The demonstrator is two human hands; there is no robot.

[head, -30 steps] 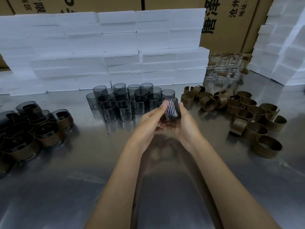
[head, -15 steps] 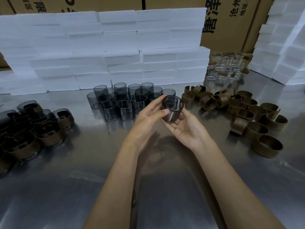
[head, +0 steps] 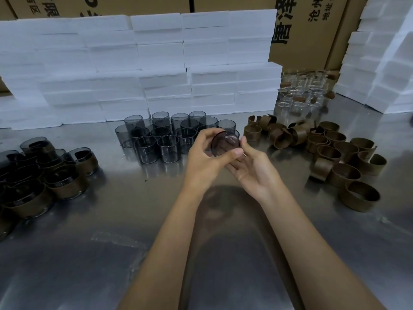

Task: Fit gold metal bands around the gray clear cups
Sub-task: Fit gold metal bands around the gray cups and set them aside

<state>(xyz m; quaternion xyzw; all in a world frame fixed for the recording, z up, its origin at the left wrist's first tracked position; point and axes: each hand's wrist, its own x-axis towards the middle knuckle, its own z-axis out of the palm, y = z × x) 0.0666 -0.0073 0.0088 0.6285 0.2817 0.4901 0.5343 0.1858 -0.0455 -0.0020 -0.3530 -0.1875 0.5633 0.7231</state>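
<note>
My left hand [head: 204,156] grips a gray clear cup [head: 225,144] above the steel table, its round base turned toward me, thumb below and fingers over the top. My right hand [head: 251,167] lies palm-up just right of the cup, fingers relaxed and touching its lower edge. A cluster of bare gray cups [head: 165,135] stands behind the hands. Loose gold metal bands [head: 335,153] are heaped at the right. Cups wearing bands [head: 44,175] are grouped at the left.
White foam blocks [head: 138,63] are stacked along the back and at the far right [head: 384,63], with cardboard boxes [head: 308,30] behind. Clear glass cups [head: 301,95] stand at the back right. The steel table [head: 111,253] stretches toward me.
The cup has been turned from mouth-up to base toward me. My left hand has taken it in its grip, and my right hand has opened beneath it.
</note>
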